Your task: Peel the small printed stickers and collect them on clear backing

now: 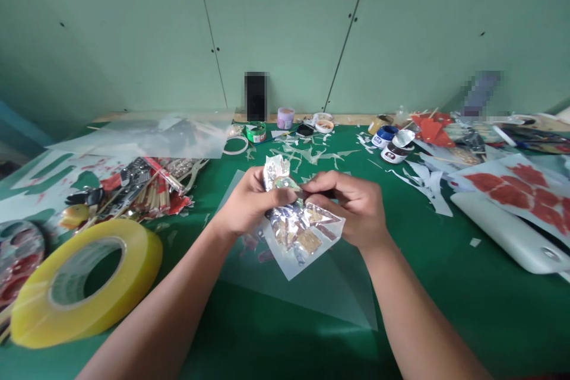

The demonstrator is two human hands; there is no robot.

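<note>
A shiny, see-through plastic sheet (308, 241) with gold-brown painted patches is held up above the table, its lower corner pointing toward me. My left hand (249, 202) grips its left side, thumb pressed across the front near a greenish patch. From the other side, my right hand (356, 208) has bent, closed fingers with the tips at the sheet's upper edge. What those fingertips pinch is too small and partly hidden. Beneath both hands a larger clear plastic sheet (307, 303) lies flat on the green table, with some dark reddish pieces showing near its left part.
At the left lie a big roll of clear tape (146, 261), a paint palette (22, 255) and a heap of tools and sticks (142, 187). Paint jars (394, 149) stand behind, among plastic scraps (307, 151). Rightward are a white-handled tool (512, 234) and a red-painted sheet (519, 187).
</note>
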